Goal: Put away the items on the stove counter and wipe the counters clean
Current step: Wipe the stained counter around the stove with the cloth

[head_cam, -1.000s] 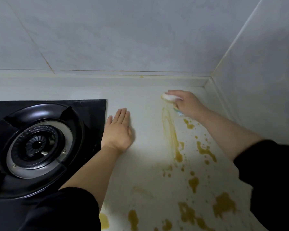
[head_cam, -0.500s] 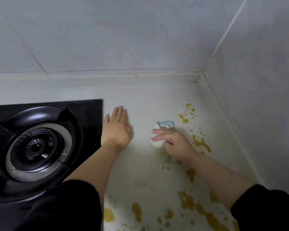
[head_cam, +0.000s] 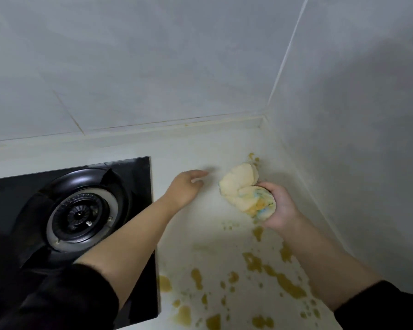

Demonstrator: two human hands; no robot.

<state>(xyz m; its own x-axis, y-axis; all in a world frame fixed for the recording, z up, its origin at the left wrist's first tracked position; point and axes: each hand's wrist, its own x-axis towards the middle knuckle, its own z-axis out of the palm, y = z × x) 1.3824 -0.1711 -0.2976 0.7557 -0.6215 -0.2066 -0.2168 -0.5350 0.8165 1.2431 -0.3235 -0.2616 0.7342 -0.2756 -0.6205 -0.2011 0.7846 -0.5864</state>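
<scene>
1. The counter (head_cam: 200,236) spreads beneath both hands, with brown spills (head_cam: 286,284) below the right wrist.
2. The stove (head_cam: 81,210) sits left of the left hand (head_cam: 185,188), which is blurred, loosely spread and holding nothing.
3. The stained cloth (head_cam: 242,186) sits bunched in the right hand (head_cam: 283,210), whose fingers curl around it.

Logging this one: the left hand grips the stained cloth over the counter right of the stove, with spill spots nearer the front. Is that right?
Wrong hand. The head view shows the right hand gripping the cloth; the left hand holds nothing, beside the stove. The rest stands: the cloth is over the counter right of the stove, with spill spots nearer the front.
</scene>
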